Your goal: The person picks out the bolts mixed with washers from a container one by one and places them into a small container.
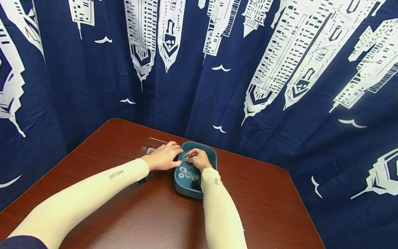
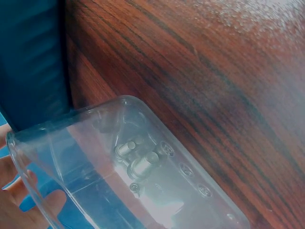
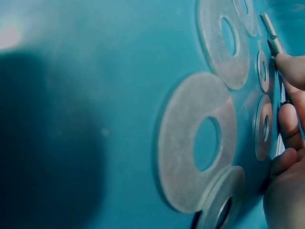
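In the head view my right hand [image 1: 199,159] reaches into the blue bin [image 1: 186,192] and pinches a slim metal bolt [image 3: 272,40]; its thread shows at the fingertips in the right wrist view. Flat metal washers [image 3: 196,143] of differing sizes lie on the bin floor below that hand. My left hand [image 1: 164,156] is over the bin's left rim, thumb and fingers spread. Under and beside it stands a clear plastic container [image 2: 95,186] holding a few small metal cylindrical pieces [image 2: 143,165]. Whether the left fingertips touch the rim is unclear.
A dark object [image 1: 196,183] lies in the bin's near end, partly hidden by the right sleeve. The brown wooden table [image 1: 149,214] ends at a blue curtain [image 1: 183,97] with white building prints.
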Demonstrator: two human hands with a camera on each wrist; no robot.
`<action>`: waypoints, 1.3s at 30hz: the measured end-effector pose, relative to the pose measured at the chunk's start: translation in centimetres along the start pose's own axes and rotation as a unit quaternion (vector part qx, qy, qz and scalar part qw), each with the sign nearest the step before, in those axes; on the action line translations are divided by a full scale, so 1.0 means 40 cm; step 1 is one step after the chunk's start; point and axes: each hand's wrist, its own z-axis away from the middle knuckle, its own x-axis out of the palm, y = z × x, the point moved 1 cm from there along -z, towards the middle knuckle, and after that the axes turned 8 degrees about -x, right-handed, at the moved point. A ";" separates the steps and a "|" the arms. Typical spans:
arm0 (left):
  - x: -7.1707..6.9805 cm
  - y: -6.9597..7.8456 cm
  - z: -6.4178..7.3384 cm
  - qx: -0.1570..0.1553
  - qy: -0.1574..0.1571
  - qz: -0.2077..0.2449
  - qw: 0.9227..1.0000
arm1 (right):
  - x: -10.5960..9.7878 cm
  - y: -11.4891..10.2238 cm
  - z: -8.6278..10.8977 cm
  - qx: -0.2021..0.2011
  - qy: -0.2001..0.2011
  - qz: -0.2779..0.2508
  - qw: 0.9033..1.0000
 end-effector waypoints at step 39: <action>0.002 -0.002 -0.003 -0.005 -0.005 -0.012 1.000 | -0.008 -0.003 0.007 0.016 -0.017 0.001 1.000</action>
